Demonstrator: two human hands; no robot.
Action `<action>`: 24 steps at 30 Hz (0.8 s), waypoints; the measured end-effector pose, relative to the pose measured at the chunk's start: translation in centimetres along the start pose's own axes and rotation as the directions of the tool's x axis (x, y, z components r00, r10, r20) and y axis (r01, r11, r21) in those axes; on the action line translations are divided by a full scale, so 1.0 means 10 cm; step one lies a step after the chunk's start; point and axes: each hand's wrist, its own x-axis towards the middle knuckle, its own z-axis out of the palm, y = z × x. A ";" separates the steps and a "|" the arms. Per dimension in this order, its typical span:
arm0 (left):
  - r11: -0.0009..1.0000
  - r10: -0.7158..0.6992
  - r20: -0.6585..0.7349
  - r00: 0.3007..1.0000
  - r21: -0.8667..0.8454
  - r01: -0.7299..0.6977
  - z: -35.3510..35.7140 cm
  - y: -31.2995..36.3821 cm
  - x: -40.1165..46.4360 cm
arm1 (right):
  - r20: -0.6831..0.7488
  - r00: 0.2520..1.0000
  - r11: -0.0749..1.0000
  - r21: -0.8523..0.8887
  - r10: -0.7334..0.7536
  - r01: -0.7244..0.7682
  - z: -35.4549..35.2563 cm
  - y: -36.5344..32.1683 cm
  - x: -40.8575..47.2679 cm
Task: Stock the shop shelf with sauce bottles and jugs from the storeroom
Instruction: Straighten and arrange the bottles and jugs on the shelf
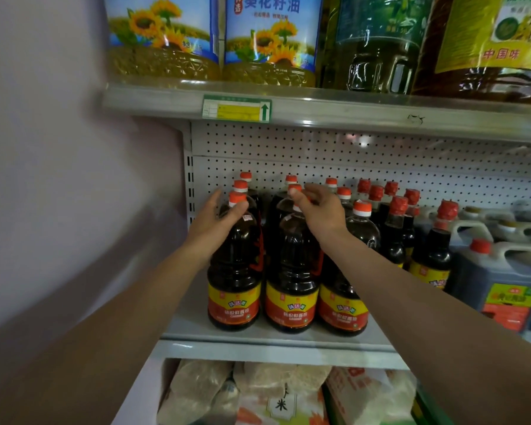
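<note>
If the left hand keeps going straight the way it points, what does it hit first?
Likely the front-left sauce bottle: the left hand already lies against its shoulder below the cap. Beyond it stand more bottles, then the pegboard back.

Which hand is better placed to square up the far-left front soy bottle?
Left. The left hand already rests on the front-left bottle's shoulder; the right hand is at the middle bottle's neck.
</note>
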 end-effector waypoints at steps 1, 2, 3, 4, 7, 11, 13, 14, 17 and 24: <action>0.999 -0.010 0.003 1.000 -0.034 0.010 -0.01 0.05 0.04 | 0.009 1.000 1.000 0.008 -0.001 0.001 0.00 -0.02 0.05; 0.997 -0.030 0.002 1.000 -0.072 0.030 -0.01 0.12 0.08 | 0.019 1.000 1.000 0.018 -0.001 0.001 0.00 -0.05 0.09; 0.992 -0.046 -0.010 0.999 -0.114 0.044 0.00 0.16 0.16 | 0.028 1.000 1.000 0.027 0.003 -0.003 0.00 -0.07 0.13; 0.989 -0.065 -0.020 0.998 -0.137 0.062 0.00 0.21 0.24 | 0.034 0.999 0.999 0.031 0.010 -0.011 0.00 -0.08 0.18; 0.984 -0.104 -0.017 0.994 -0.149 0.100 0.01 0.27 0.51 | 0.039 0.999 0.999 0.026 0.037 -0.038 -0.01 -0.10 0.34; 0.970 -0.168 0.109 0.980 -0.158 0.184 -0.02 0.20 0.81 | 0.107 0.989 0.995 -0.010 0.099 -0.098 -0.03 -0.11 0.60; 0.970 -0.166 0.164 0.972 -0.152 0.192 -0.03 0.15 0.91 | 0.158 0.978 0.989 -0.077 0.137 -0.126 -0.03 -0.10 0.72; 0.967 -0.172 0.185 0.967 -0.156 0.202 -0.03 0.11 0.97 | 0.174 0.972 0.985 -0.104 0.157 -0.141 -0.02 -0.08 0.77; 0.946 -0.186 0.198 0.962 -0.227 0.230 0.03 0.04 1.09 | 0.178 0.962 0.974 -0.134 0.207 -0.185 0.02 -0.01 0.89; 0.973 -0.189 0.156 0.970 -0.107 0.207 0.10 -0.11 1.29 | 0.132 0.952 0.957 -0.129 0.277 -0.261 0.16 0.14 1.03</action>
